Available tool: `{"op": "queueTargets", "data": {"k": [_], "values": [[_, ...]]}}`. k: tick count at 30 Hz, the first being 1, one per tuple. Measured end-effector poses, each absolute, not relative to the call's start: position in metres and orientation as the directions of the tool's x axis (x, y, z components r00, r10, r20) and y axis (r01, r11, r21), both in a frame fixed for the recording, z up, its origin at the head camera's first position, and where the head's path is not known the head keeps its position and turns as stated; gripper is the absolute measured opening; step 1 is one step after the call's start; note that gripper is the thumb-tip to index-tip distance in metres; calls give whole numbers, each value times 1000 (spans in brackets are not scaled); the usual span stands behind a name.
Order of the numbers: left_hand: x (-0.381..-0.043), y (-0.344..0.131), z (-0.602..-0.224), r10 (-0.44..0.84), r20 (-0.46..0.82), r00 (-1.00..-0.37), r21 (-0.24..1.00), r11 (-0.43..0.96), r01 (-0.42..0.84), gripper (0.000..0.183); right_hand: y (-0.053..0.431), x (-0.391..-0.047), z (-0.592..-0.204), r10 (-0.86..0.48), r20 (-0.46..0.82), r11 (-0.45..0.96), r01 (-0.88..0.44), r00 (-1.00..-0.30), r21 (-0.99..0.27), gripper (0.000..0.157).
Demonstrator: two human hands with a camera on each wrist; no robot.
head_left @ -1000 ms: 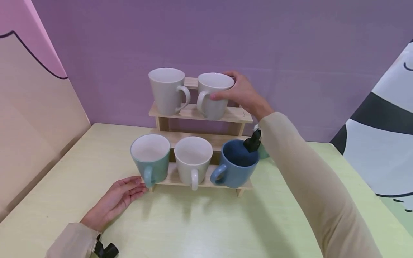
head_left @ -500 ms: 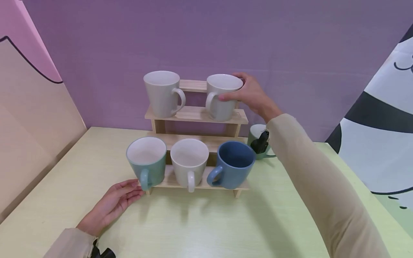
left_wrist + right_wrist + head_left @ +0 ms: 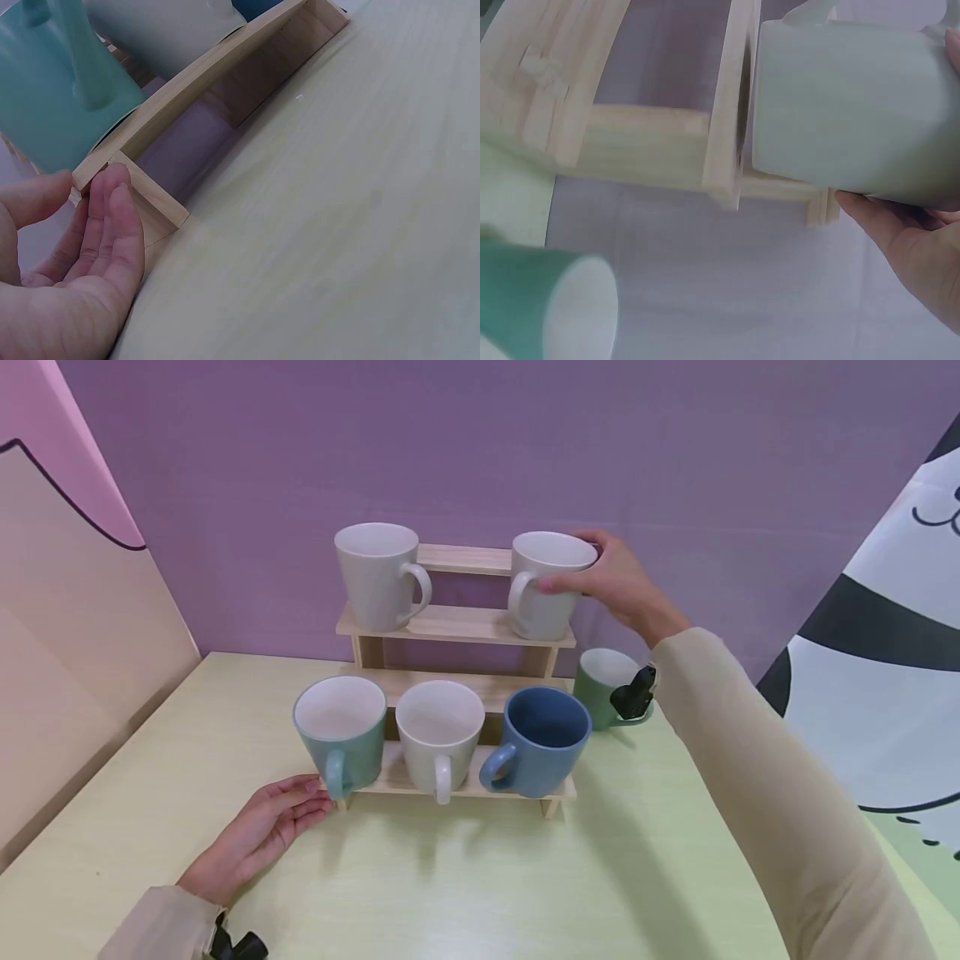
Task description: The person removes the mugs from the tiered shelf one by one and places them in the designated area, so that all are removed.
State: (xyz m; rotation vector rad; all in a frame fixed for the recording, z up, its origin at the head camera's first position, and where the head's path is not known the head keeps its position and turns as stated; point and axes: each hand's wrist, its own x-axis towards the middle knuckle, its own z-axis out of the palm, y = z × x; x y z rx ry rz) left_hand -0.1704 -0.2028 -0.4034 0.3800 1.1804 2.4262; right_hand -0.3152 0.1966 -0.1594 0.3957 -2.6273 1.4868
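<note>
My right hand (image 3: 622,581) grips a white mug (image 3: 546,610) by its upper side, thumb in front near the handle and fingers behind. That mug is upright at the right end of the wooden tiered rack's (image 3: 465,623) upper shelf; in the right wrist view the mug's base (image 3: 769,105) is close against the shelf board. My left hand (image 3: 262,831) pinches the left end of the rack's lowest shelf, with the thumb on the board's end and the fingers beneath, as the left wrist view shows. Just above it stands a teal mug (image 3: 352,764).
Another white mug (image 3: 371,589) stands on the upper shelf's left. A second pair, a white mug (image 3: 435,760) and a blue mug (image 3: 543,768), share the lowest shelf with the teal one. Right of the rack, a green mug (image 3: 592,693) stands on the table (image 3: 450,893) below my right forearm.
My right hand has slid the white mug rightward along the upper shelf, widening the gap to the other white mug. My left hand stays at the rack's lower left corner. The head view has shifted slightly.
</note>
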Motion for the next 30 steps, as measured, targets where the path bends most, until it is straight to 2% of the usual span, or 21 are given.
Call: {"op": "queueTargets", "data": {"k": [16,24,30], "values": [[-171,-202,-405,495,89,-864,784,-569,-246,30,239,-305,-160,-123,210,543,-242,-970,-804,79],[-170,-207,-407,509,104,-855,769,-586,-255,33,253,-303,-164,-89,198,553,-214,-976,-806,85],[-171,-208,-406,499,101,-860,778,-579,-245,33,262,-301,-163,-78,216,564,-221,-973,-795,82]]}}
